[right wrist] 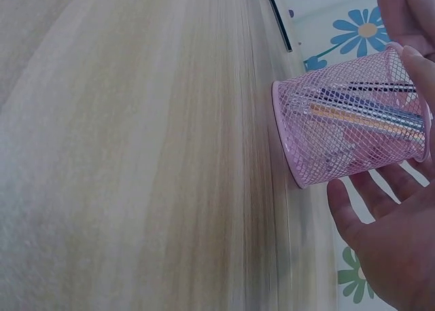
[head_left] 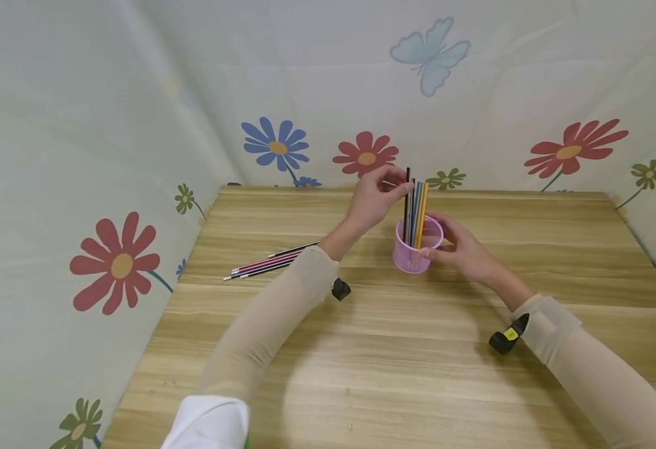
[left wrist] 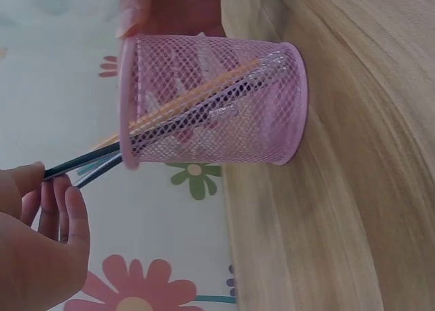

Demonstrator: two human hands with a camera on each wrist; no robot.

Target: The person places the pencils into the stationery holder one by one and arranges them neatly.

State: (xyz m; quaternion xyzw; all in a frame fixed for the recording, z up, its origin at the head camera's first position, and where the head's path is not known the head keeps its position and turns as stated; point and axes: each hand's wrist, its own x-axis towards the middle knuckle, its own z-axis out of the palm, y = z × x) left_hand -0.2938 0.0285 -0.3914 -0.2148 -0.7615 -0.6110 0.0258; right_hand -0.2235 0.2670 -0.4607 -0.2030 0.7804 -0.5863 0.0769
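Note:
A pink mesh pencil cup (head_left: 410, 260) stands upright on the table, with several pencils leaning inside, yellow-orange ones (head_left: 422, 215) among them. My left hand (head_left: 374, 198) pinches a black pencil (left wrist: 81, 161) between thumb and fingers near its upper end. The pencil's lower part is inside the cup. From the right side, my right hand (head_left: 465, 249) holds the cup, its thumb at the near rim and its fingers round the far side. In the right wrist view the mesh wall (right wrist: 353, 121) shows the pencils through it.
Left of the cup, several dark and red pencils (head_left: 269, 265) lie on the wooden table (head_left: 395, 362), partly hidden behind my left forearm. A pale cloth wall (head_left: 317, 75) printed with flowers and a butterfly rises at the table's back and left edges.

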